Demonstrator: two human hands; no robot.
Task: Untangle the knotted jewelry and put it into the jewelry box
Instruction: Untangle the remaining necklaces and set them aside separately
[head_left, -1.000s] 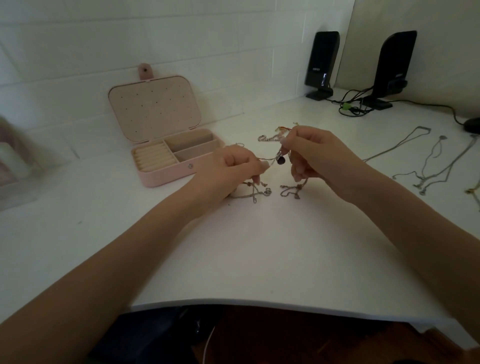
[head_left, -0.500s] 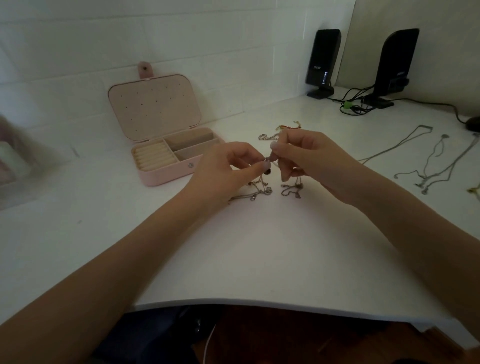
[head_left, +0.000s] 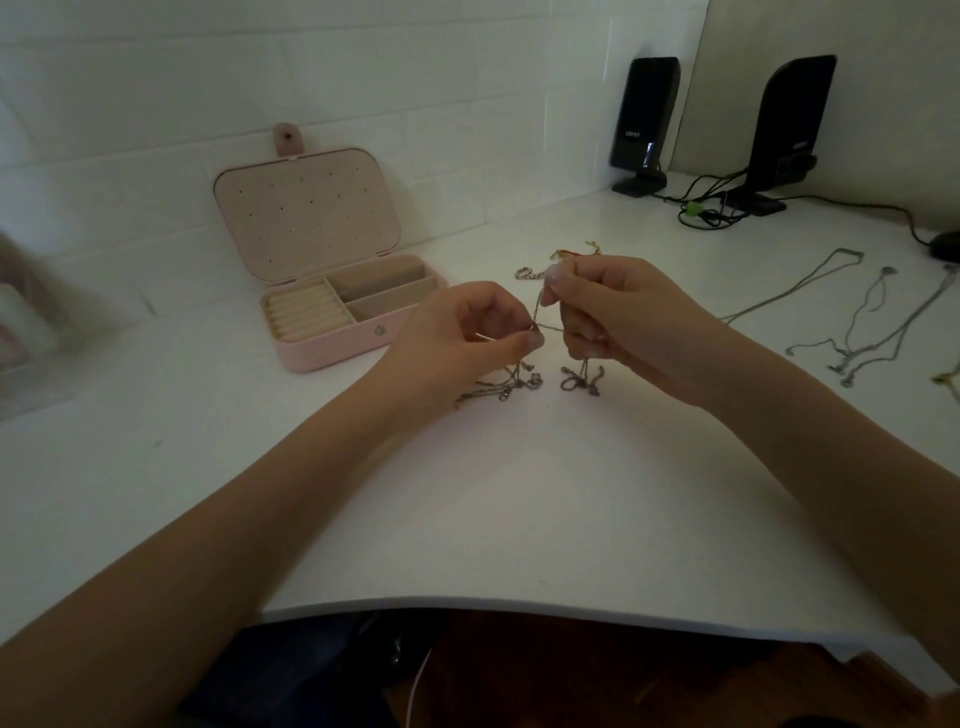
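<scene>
A white tabletop (head_left: 467, 519) fills the lower view, its near edge curving above dark wooden flooring (head_left: 571, 675); behind it runs a white tiled wall (head_left: 363, 78), meeting a plain beige panel (head_left: 883, 31) at the right; two black speakers (head_left: 647, 124) stand there with tangled cables (head_left: 701, 210); light is dim.

Each of the two black speakers (head_left: 645, 122) carries a small pale logo, too blurred to read.
</scene>
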